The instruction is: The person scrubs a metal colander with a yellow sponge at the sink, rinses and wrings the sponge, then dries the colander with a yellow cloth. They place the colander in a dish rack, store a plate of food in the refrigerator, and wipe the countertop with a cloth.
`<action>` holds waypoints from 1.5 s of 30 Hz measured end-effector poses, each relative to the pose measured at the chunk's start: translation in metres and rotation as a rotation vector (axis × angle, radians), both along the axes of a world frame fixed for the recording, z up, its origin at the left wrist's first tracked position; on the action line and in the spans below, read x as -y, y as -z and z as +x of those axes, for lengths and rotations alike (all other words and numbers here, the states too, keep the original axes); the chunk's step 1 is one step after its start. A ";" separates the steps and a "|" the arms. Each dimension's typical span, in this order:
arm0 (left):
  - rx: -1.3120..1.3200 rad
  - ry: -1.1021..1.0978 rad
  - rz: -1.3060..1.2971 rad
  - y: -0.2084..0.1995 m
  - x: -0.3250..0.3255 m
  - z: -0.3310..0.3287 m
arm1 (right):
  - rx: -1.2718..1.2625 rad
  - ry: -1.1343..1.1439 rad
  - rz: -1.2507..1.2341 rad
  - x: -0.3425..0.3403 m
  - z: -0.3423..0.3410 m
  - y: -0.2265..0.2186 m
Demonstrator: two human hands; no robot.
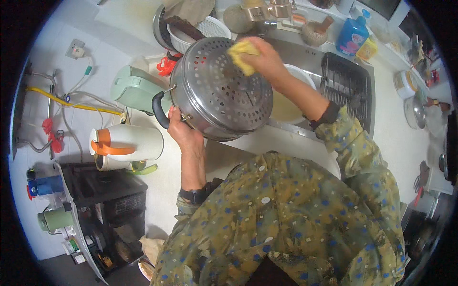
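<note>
A large steel steamer pot (210,95) is tilted so that its perforated bottom faces me. My left hand (183,131) grips it low on its left side, beside the black loop handle (159,110). Against the upper right of the holed surface, my right hand (267,59) presses a yellow sponge or cloth (244,56), its fingers closed round it. Behind the pot and under my right forearm is a round white basin (307,80) with cloudy liquid, standing in the steel sink (286,47). The pot hides part of the sink and basin.
Left of the pot stand a pale green kettle (136,88) and a white jug with an orange handle (138,143). A white colander (212,28) sits behind. To the right are a black dish rack (350,88), a blue soap bottle (352,35) and a mortar (314,34).
</note>
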State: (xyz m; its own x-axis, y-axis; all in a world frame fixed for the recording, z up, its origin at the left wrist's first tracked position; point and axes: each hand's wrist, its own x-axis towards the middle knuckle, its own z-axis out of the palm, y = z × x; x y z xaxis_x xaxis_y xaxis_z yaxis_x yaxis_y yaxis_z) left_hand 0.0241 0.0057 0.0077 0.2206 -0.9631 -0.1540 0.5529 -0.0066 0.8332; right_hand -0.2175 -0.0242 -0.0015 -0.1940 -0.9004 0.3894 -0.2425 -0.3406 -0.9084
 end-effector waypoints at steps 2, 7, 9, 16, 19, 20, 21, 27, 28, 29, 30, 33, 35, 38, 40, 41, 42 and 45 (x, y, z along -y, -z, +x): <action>0.004 -0.010 0.007 0.001 0.001 -0.002 | -0.273 0.026 -0.118 0.004 0.034 -0.024; 0.015 0.018 -0.023 0.004 0.004 0.004 | -0.310 -0.097 -0.229 -0.040 0.083 -0.022; -0.005 -0.023 0.026 0.007 0.006 0.010 | -0.281 -0.157 -0.275 -0.059 0.082 -0.006; -0.019 0.010 0.059 0.016 0.012 0.022 | -0.416 -0.230 -0.096 -0.111 0.028 0.074; -0.041 -0.006 0.062 0.017 0.015 0.022 | -0.561 -0.189 0.099 -0.108 -0.016 0.098; -0.040 -0.019 0.072 0.017 0.015 0.023 | -0.624 -0.118 0.153 -0.100 -0.025 0.102; -0.036 -0.025 0.067 0.017 0.016 0.024 | -0.538 -0.094 0.300 -0.086 -0.039 0.100; 0.020 -0.056 0.090 0.019 0.012 0.029 | -0.107 0.048 0.310 -0.057 -0.024 0.045; 0.019 -0.054 0.089 0.019 0.012 0.028 | -0.017 -0.029 0.221 -0.056 0.001 0.034; 0.019 -0.052 0.087 0.018 0.012 0.026 | 0.055 -0.127 0.049 -0.055 0.024 0.022; 0.027 -0.053 0.095 0.017 0.012 0.024 | -0.155 -0.161 -0.100 -0.056 0.043 0.011; 0.047 -0.056 0.090 0.012 0.010 0.020 | -0.406 -0.115 -0.336 -0.069 0.090 -0.004; -0.003 0.004 0.055 0.009 0.006 0.019 | -0.394 -0.112 -0.383 -0.067 0.095 0.000; -0.012 0.008 0.062 0.006 0.001 0.020 | -0.410 -0.043 -0.346 -0.052 0.074 0.028; 0.012 -0.014 0.071 0.006 0.001 0.019 | -0.364 0.055 -0.279 -0.036 0.051 0.054; 0.012 -0.012 0.075 0.006 0.001 0.020 | -0.349 0.104 -0.242 -0.029 0.037 0.068; 0.018 0.002 0.066 0.005 0.002 0.020 | -0.366 0.155 -0.088 -0.024 0.023 0.080; 0.020 0.008 0.076 0.004 0.002 0.019 | -0.273 0.263 0.250 -0.017 -0.015 0.103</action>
State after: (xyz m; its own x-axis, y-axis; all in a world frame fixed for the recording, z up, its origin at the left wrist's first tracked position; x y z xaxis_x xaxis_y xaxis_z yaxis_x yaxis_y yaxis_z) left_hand 0.0433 0.0039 0.0042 0.2170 -0.9506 -0.2220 0.5357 -0.0741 0.8411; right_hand -0.2328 -0.0073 -0.1043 -0.3487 -0.9074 0.2345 -0.5337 -0.0134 -0.8456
